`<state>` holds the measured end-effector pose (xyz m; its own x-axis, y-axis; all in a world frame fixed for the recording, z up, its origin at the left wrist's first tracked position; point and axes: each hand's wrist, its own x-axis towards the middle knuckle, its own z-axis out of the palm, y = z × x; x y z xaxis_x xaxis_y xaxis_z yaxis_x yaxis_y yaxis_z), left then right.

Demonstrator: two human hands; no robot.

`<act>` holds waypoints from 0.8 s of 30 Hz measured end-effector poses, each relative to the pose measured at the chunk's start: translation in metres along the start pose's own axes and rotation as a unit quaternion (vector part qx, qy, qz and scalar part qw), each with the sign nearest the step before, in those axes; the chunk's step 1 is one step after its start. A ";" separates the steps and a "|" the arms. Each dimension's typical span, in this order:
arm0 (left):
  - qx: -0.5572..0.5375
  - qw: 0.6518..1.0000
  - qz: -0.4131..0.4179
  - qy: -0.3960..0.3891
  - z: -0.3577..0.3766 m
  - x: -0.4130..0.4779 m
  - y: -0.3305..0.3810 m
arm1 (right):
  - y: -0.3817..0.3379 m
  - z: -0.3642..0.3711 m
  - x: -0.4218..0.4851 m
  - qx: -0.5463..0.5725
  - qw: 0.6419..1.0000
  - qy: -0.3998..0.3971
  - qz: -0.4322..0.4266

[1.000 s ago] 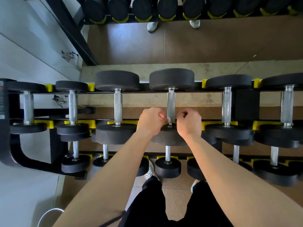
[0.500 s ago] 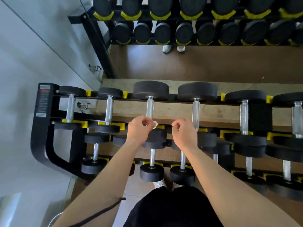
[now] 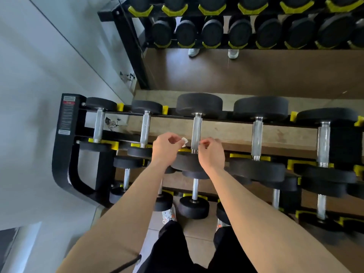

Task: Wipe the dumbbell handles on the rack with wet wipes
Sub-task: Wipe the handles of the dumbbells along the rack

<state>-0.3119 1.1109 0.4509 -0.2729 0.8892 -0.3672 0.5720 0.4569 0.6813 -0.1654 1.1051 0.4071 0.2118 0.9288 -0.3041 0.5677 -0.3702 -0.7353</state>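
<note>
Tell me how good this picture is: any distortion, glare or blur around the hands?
Head view: the wide lens bows the rack; the wall at left is washed out; the handle between the hands shines softly, without hard glare; left hand, right hand and wipe look slightly soft; the lower right corner is dark and smeared.

Your rack (image 3: 126,133): black steel, tiered; landmark is its labelled end frame (image 3: 67,123). On the top tier, five dumbbells (image 3: 260,170) are in view, counted away from the end frame. Each lies across the front and back rails, heads seated by yellow saddles (image 3: 113,145), chrome handles (image 3: 257,138) spanning the gap. Heads grow larger farther from the end frame. The lower tiers carry more dumbbells, partly hidden.
</note>
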 end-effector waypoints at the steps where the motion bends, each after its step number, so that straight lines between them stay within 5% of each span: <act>1: -0.003 1.000 0.001 -0.006 0.001 0.007 -0.001 | 0.000 0.006 0.000 0.007 1.000 0.013 0.012; 7: -0.029 0.999 0.012 -0.035 0.020 0.049 -0.003 | -0.001 0.026 -0.001 0.026 0.987 0.127 0.096; 19: -0.058 0.997 0.041 0.011 0.053 0.089 0.016 | 0.001 0.027 0.001 0.033 0.988 0.110 0.102; 24: 0.017 0.996 0.073 -0.041 0.046 0.079 0.004 | 0.002 0.028 0.001 0.023 0.989 0.104 0.100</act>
<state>-0.2957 1.1821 0.3954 -0.1220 0.9403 -0.3177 0.6275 0.3211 0.7093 -0.1858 1.1051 0.3884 0.4780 0.8187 -0.3181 0.4621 -0.5424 -0.7016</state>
